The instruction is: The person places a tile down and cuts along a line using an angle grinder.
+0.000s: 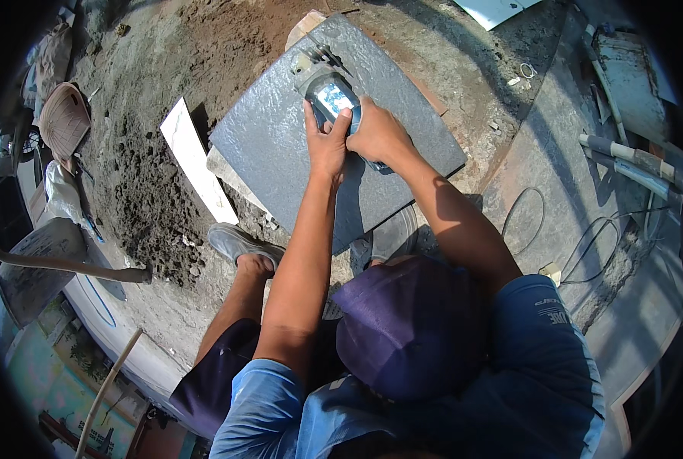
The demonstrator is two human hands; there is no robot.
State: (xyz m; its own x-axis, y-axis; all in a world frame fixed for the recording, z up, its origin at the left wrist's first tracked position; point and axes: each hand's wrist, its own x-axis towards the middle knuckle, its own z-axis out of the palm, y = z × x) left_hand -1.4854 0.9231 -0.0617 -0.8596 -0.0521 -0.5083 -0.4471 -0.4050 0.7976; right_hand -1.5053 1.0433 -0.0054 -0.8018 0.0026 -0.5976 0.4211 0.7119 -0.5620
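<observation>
Tile (pixel 280 153), dark grey and rough-faced, lies tilted at the upper centre of the frame on sandy ground (pixel 158 191), its lower edge near a grey shoe (pixel 238 243). A white strip (pixel 196 161) lies just left of it, and cables (pixel 578 245) loop over the concrete at right. On the tile's upper part sits a cutter (pixel 327 96) with a blue body. Both hands meet on it: the left hand (pixel 326 141) wraps its near end, the right hand (pixel 378 131) clamps the handle beside it, thumbs touching. Its blade is too small to make out, perhaps at the far end.
</observation>
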